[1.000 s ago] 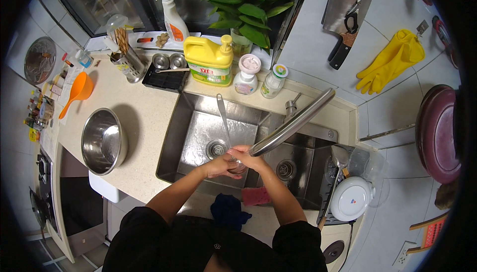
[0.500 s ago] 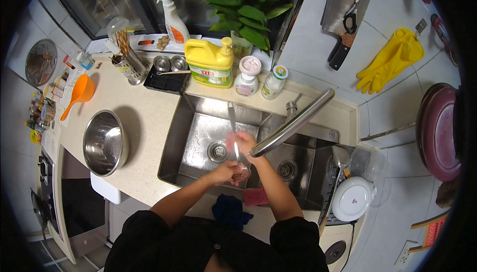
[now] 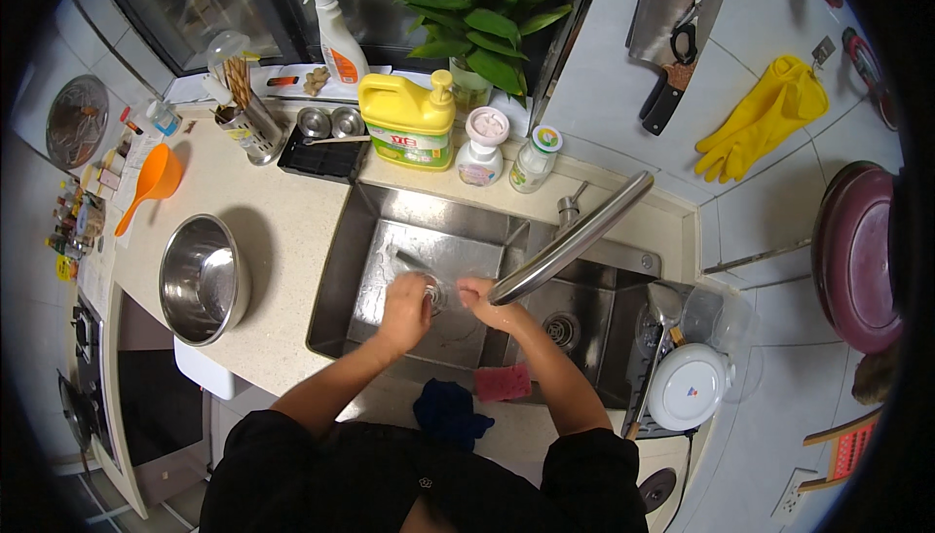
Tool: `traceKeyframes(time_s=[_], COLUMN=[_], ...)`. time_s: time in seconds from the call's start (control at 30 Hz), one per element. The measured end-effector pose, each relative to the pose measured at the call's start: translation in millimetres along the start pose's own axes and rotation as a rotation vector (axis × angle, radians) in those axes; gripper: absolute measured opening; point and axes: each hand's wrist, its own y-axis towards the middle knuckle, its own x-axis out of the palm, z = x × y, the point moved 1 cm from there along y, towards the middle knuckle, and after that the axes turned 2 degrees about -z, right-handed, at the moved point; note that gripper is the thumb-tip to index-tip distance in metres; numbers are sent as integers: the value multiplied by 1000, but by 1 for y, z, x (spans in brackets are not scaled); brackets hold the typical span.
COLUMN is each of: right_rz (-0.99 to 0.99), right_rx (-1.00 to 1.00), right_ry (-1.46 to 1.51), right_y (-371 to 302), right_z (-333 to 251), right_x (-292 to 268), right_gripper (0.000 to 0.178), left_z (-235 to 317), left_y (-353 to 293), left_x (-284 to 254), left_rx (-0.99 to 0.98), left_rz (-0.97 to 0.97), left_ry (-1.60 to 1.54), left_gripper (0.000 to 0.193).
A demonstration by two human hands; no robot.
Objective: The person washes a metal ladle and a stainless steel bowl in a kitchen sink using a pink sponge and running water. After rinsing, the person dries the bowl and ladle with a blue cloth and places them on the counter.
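Note:
Over the left basin of the steel sink [image 3: 326,299], my left hand [image 3: 405,311] is closed around a slim grey metal utensil [image 3: 413,260]. One end of it sticks out past my knuckles, blurred; the rest is hidden by the hand. My right hand [image 3: 487,301] is just below the mouth of the faucet [image 3: 575,236], its fingers curled together and smeared at the tips. Whatever it holds, if anything, cannot be made out. A pink sponge [image 3: 503,383] lies at the sink's front edge, beside a dark blue cloth [image 3: 452,414].
A steel bowl [image 3: 205,280] and an orange scoop [image 3: 154,183] are on the left counter. Behind the sink stand a yellow jug [image 3: 407,122], a pump bottle [image 3: 481,148] and a jar [image 3: 536,160]. A dish rack with a white bowl [image 3: 691,387] borders the right basin.
My hands have moved apart: the left shifted left and away from me, the right slightly down. The utensil that pointed up between them now shows at my left hand. The copper-toned rounded piece is out of sight.

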Motion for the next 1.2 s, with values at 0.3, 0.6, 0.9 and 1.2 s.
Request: traceKeyframes(time_s=[0.3,0.6,0.9,1.2], right_rz=[-211,258,589,181], right_rx=[90,221,49,64], right_ry=[-305,172,694,611], right_y=[3,25,34,-2], right_z=[-18,41,70,-22], right_x=[-23,11,30,16], right_gripper=[28,26,22,24], left_z=[-19,-39,-19,34], left_y=[17,-10,-8,2], left_x=[-25,-20,-5,21], left_rx=[74,-673,-1096,-923], left_rz=[-582,-826,-783,-686], left_ry=[-105,-729,-1579,-1305], left_gripper=[17,22,12,24])
